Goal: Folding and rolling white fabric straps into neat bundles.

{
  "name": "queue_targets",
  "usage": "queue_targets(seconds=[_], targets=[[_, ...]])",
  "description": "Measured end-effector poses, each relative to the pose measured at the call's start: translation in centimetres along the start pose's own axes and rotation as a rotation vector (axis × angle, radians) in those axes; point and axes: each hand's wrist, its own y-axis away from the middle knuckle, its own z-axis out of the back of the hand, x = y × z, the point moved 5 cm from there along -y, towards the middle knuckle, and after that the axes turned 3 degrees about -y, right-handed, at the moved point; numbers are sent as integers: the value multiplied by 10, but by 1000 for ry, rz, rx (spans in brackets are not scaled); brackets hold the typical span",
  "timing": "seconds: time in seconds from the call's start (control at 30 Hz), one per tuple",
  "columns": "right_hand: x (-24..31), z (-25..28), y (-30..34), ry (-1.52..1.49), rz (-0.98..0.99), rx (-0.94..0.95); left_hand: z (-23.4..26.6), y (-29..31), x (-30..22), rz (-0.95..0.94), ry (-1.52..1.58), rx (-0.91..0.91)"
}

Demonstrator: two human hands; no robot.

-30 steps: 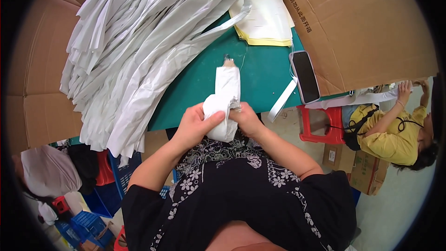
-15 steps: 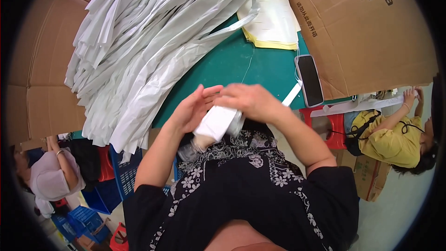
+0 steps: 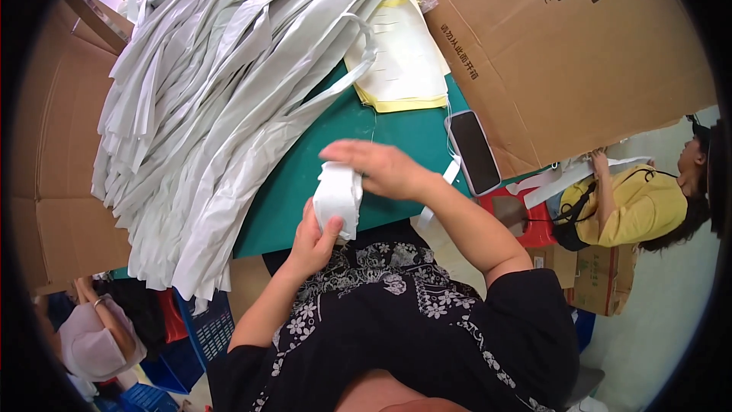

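Note:
My left hand grips the lower end of a folded wad of white strip material, its thumb pressed across the near face. The wad is several layers thick and stands tilted above the front edge of the green table. My right hand is held flat, fingers stretched together across the upper end of the wad; whether it touches the wad is hard to tell. Beside my right forearm a narrow white band hangs by the table's edge. A large heap of long, pale grey-white strips covers the table's left side.
White sheets with yellow edges lie at the back, near a phone. Cardboard panels stand right and left. A person in yellow handles white strips at the right; another person is at the left, by blue crates.
The white wad has come up from my lap to the table's edge and turned more upright. My left hand now grips its lower end, while my right hand lies flatter over its top.

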Motion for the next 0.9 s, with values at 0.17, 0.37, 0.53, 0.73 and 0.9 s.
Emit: queue_targets(seconds=[0.17, 0.37, 0.53, 0.73, 0.9], targets=[[-105, 80, 19, 310, -389, -250, 8, -5, -5, 30, 131, -182], [-138, 88, 30, 448, -255, -115, 10, -28, 5, 89, 376, -244], [-104, 58, 29, 539, -276, -172, 5, -25, -8, 84, 365, -299], [-33, 47, 54, 310, -379, -595, -20, -40, -31, 63, 288, -197], [-19, 18, 85, -577, -561, -468, -53, -60, -44, -126, -179, 35]])
